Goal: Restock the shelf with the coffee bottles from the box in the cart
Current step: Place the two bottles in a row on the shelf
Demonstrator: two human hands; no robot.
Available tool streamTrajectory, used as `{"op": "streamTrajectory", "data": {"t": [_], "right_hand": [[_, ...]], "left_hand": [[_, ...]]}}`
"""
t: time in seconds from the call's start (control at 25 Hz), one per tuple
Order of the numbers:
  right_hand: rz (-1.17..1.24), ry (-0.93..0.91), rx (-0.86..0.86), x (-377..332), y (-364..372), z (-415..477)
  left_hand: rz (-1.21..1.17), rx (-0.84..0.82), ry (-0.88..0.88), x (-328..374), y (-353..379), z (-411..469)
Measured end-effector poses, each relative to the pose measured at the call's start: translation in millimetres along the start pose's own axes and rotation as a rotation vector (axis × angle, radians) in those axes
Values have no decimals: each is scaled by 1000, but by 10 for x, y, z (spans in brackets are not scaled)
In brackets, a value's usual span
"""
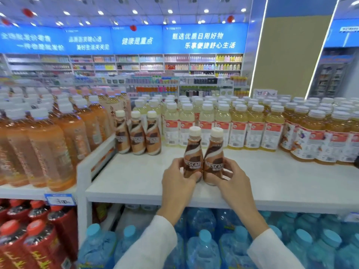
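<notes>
Coffee bottles, two of them, upright and side by side, touching each other, at about 6 o'clock of the white shelf (272,181) top, near its front edge. Left coffee bottle (193,152) is gripped by the left hand (177,180), fingers wrapped round its lower body, thumb across the label. Right coffee bottle (214,154) is gripped by the right hand (232,180), fingers closed round the lower half from the right side. Both have cream caps and brown-and-white swirl labels, lettering facing the camera. Cannot tell whether the bases rest on the shelf or sit just above it; hands cover them. White sleeves (155,241) on both arms, coming in from 6 o'clock. Three more shelved coffee bottles (138,133) stand in a row at 10 o'clock from the held pair, well apart from it, at the back left of the same shelf, just beside the white divider (93,162). Pale yellow drink bottles (213,123) fill the back of the shelf at 12 o'clock, darker juice bottles (318,136) at 2 o'clock. Orange drink bottles (48,136) crowd the neighbouring shelf at 9 o'clock, past the divider. Below, blue water jugs (204,249) at 6 o'clock, red bottles (35,230) at 8 o'clock. Bare shelf surface all round the held pair. Blue wall signs (136,39) at 12 o'clock, far back; text partly blurred.
</notes>
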State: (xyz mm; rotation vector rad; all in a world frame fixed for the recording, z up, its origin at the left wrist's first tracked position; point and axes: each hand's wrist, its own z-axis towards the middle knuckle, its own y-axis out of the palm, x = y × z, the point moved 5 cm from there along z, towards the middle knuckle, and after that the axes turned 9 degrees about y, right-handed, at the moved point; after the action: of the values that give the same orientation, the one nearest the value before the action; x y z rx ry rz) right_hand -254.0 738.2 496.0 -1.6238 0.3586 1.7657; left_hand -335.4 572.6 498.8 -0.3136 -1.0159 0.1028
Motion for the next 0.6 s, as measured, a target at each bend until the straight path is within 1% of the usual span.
{"op": "streamTrajectory", "data": {"t": [0.08, 0.2, 0.32, 0.48, 0.6], "right_hand": [[-16, 10, -43, -101, 171, 153], [-33, 19, -93, -230, 458, 396], [-33, 22, -102, -293, 698, 628], [-14, 56, -101, -288, 911, 853], [12, 49, -93, -255, 994, 938]], "left_hand": [[15, 12, -12, -45, -48, 201], [107, 50, -35, -145, -101, 495], [150, 111, -61, -236, -107, 707], [79, 201, -116, -395, -75, 868], [66, 259, -132, -457, -71, 915]]}}
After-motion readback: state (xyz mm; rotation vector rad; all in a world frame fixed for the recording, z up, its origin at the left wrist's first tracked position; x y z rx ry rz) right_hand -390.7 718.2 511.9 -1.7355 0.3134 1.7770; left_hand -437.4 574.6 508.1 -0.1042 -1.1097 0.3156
